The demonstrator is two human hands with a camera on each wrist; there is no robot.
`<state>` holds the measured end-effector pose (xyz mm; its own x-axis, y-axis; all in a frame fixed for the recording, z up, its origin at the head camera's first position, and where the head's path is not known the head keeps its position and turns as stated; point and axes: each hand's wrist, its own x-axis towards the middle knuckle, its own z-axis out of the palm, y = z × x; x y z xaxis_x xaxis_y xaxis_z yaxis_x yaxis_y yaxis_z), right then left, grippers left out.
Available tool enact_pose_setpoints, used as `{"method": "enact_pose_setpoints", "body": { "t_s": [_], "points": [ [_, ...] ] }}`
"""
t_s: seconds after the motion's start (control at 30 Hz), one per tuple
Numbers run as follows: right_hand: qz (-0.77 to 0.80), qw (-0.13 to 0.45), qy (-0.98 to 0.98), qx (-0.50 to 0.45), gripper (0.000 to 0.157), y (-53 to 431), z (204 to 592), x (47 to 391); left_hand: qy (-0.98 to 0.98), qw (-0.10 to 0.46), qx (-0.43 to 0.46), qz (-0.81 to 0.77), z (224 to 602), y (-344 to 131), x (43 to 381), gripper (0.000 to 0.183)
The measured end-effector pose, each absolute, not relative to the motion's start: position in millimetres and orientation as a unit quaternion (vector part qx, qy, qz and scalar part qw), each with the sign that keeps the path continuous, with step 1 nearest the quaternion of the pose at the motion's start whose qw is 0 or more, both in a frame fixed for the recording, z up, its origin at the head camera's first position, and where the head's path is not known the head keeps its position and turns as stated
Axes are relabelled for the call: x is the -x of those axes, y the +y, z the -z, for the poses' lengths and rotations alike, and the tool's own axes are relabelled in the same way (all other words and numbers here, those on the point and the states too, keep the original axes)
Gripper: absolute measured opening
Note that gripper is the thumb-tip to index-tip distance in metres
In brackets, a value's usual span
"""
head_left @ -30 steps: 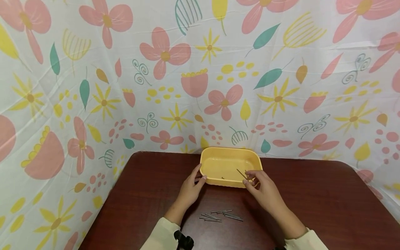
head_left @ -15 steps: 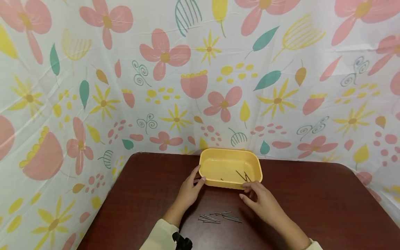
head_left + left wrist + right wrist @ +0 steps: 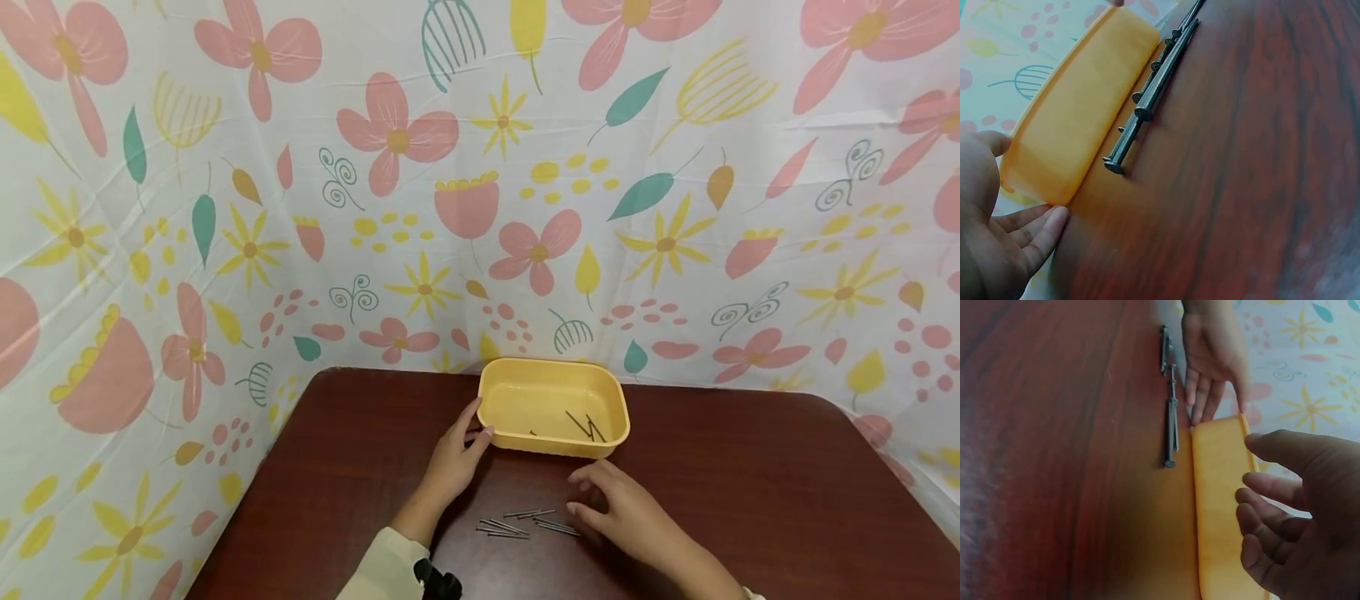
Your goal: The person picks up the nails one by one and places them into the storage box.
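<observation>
A yellow plastic tray point(image 3: 551, 448) stands near the back of the table with several nails point(image 3: 590, 427) lying in its right part. My left hand point(image 3: 453, 457) holds the tray's left end; in the left wrist view the thumb point(image 3: 999, 142) lies at the rim and the fingertips point(image 3: 1055, 219) sit low against the wall. Loose nails point(image 3: 504, 527) lie in small groups on the table in front of the tray. My right hand point(image 3: 626, 508), holding nothing, hovers with loosely bent fingers just right of these nails and in front of the tray's right corner.
The dark red-brown wooden table point(image 3: 360, 467) reaches back to a white cloth point(image 3: 300, 167) printed with flowers and leaves, hanging behind and to the left. A black strap piece point(image 3: 437, 581) is on the left sleeve.
My right hand has let go of the nails, which now lie in the tray, and has drawn back toward the loose nails. The left hand has stayed on the tray.
</observation>
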<state>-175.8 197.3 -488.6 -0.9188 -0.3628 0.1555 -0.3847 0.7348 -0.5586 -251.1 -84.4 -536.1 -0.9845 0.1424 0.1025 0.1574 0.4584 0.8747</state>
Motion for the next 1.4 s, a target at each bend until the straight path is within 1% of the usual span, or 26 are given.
{"method": "enact_pose_setpoints", "body": {
  "t_s": [0.1, 0.2, 0.37, 0.43, 0.53, 0.73, 1.0, 1.23, 1.4],
  "points": [
    [-0.300, 0.002, -0.928, -0.223, 0.025, 197, 492, 173, -0.854, 0.007, 0.086, 0.513, 536, -85, 251, 0.066],
    [-0.295, -0.027, -0.924, -0.239, 0.028, 197, 494, 171, -0.855, 0.007, 0.085, 0.512, 536, -85, 251, 0.065],
    [-0.287, -0.080, -0.922, -0.246, 0.031, 195, 497, 169, -0.854, 0.005, 0.084, 0.513, 537, -85, 250, 0.064],
    [-0.284, -0.090, -0.922, -0.249, 0.031, 193, 498, 168, -0.854, 0.003, 0.084, 0.514, 537, -85, 249, 0.066],
    [-0.276, -0.088, -0.922, -0.255, 0.031, 191, 500, 167, -0.854, 0.004, 0.085, 0.513, 537, -86, 249, 0.067],
    [-0.252, -0.064, -0.927, -0.271, 0.030, 188, 505, 166, -0.858, 0.006, 0.083, 0.507, 538, -86, 249, 0.067],
    [-0.254, -0.058, -0.921, -0.289, 0.023, 189, 506, 166, -0.854, 0.007, 0.084, 0.513, 537, -85, 250, 0.066],
    [-0.259, -0.034, -0.920, -0.293, 0.021, 188, 508, 165, -0.855, 0.008, 0.083, 0.512, 537, -84, 251, 0.065],
    [-0.259, -0.044, -0.922, -0.285, 0.020, 187, 507, 166, -0.854, 0.005, 0.081, 0.514, 537, -84, 251, 0.064]
  ]
}}
